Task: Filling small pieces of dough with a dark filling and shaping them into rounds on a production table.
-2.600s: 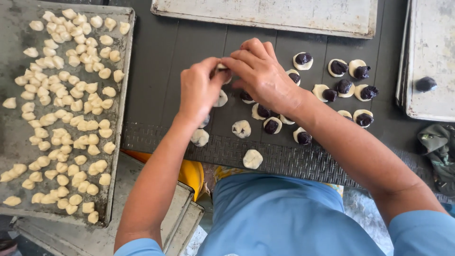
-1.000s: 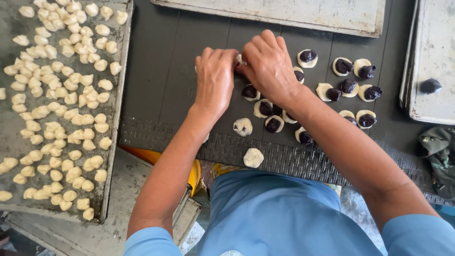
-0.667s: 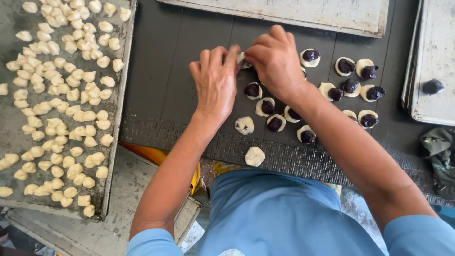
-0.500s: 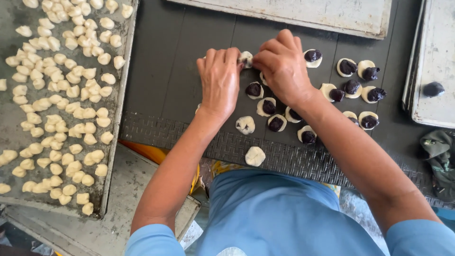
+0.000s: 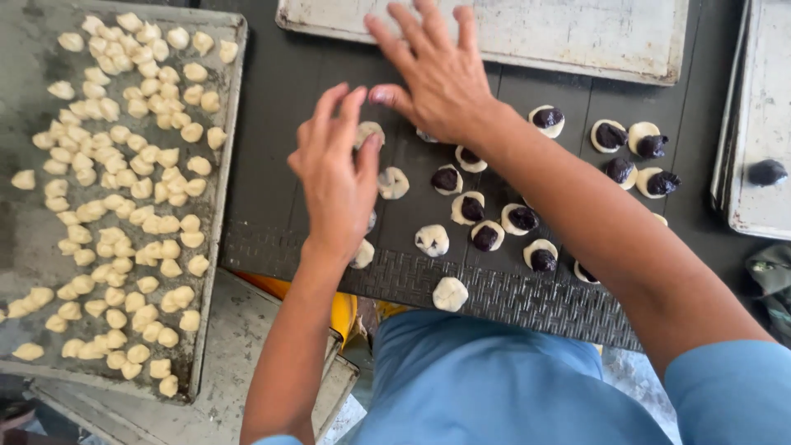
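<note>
My left hand point(image 5: 338, 169) pinches a small pale dough piece point(image 5: 368, 132) between thumb and fingertips above the dark belt point(image 5: 280, 107). My right hand point(image 5: 432, 70) is spread open just above it, fingers apart, holding nothing, with its thumb tip close to that dough piece. On the belt lie sealed dough balls point(image 5: 393, 182) point(image 5: 432, 240) point(image 5: 450, 293) and several flat dough rounds topped with dark filling point(image 5: 472, 208) point(image 5: 547, 118).
A metal tray point(image 5: 210, 272) at the left is covered with several small shaped dough pieces point(image 5: 124, 165). A bare metal tray point(image 5: 577, 37) lies at the far edge. Stacked trays point(image 5: 762, 132) at the right hold one dark filling ball point(image 5: 767, 171). Blue clothing point(image 5: 478, 387) is below.
My right hand has lifted off the dough and opened, moving up toward the far tray. My left hand keeps the dough piece. A sealed ball now lies beside my left hand.
</note>
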